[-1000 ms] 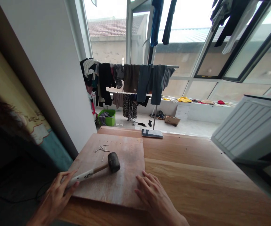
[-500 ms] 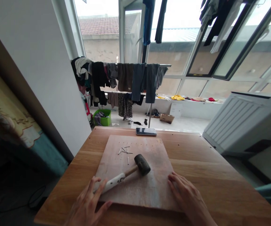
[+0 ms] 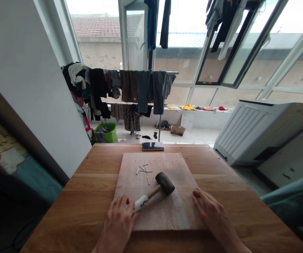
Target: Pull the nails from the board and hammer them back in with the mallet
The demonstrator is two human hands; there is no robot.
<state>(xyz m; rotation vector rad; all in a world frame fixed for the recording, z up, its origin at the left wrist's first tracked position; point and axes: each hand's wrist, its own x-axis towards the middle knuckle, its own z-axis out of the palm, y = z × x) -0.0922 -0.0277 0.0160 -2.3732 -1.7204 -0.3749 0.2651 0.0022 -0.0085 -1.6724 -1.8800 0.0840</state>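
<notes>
On the floor beyond the table (image 3: 233, 196), a bright green tub (image 3: 111, 136) is holding crumpled dark clothes (image 3: 102, 130). A mallet (image 3: 154, 191) with a blunt black head is lying slantwise on a flat, worn wooden board (image 3: 167, 214), its white-wrapped handle running under the curled fingers of the left hand (image 3: 120, 219), whose grip one cannot tell, while the right hand (image 3: 211, 207) is resting with its fingers stretched out and close together at the board's right edge, apart from the mallet. Thin, shiny nails (image 3: 146, 171) are lying loosely crossed beyond the handle, with one apart near the black head.
</notes>
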